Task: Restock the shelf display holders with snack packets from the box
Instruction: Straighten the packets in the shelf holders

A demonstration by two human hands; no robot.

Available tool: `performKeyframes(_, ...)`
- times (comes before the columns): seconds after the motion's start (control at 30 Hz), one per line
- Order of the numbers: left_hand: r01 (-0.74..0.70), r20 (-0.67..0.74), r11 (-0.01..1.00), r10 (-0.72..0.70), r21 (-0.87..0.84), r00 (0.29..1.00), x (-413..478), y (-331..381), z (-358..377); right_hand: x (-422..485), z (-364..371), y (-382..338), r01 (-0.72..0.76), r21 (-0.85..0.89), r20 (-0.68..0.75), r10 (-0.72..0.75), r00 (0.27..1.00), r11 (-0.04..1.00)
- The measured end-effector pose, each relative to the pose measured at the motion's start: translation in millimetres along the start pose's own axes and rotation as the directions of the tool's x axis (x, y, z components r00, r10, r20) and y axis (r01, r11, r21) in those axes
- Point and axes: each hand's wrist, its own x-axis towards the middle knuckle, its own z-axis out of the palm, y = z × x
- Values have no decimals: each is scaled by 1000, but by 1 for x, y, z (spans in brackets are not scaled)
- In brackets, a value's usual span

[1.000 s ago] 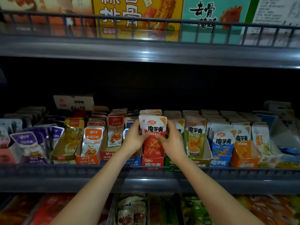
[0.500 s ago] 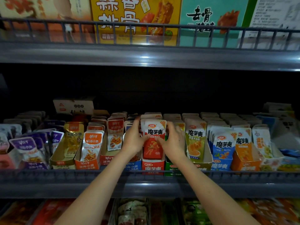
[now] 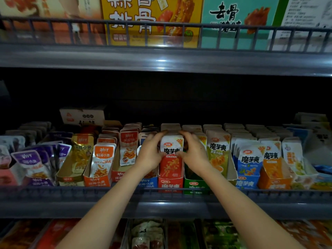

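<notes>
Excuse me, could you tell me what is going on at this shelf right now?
A person is restocking snacks on the middle shelf. The left hand and right hand grip a bunch of red packets from either side, fingers curled over the top and thumbs on the front. The packets stand upright with their lower ends inside the red holder, which sits at the shelf's front edge beside a green holder.

Right hand (image 3: 195, 153) hides most packets in the green holder (image 3: 195, 185)
</notes>
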Motion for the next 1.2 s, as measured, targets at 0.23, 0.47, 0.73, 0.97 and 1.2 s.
performKeyframes(0.23, 52, 0, 990, -52, 131, 999, 4, 1, 2, 4, -1, -1, -19, -146, 25, 23, 999, 989)
performKeyframes(0.47, 104, 35, 980, -112, 171, 993, 1, 6, -3, -2, -6, 2, -24, -152, 10, 25, 1000, 988)
performKeyframes(0.73, 103, -82, 988, -93, 119, 992, -6, 11, -11, -15, -18, -2, -1, -68, -59, -3, 998, 998)
performKeyframes(0.97, -47, -102, 999, 45, -15, 994, -71, 30, -21, -92, -52, 5, -5, 110, -66, 13, 998, 994)
performKeyframes(1.2, 50, 189, 982, -15, -183, 982, -203, 35, 27, -246, -52, 63, -214, 169, 162, 187, 969, 962)
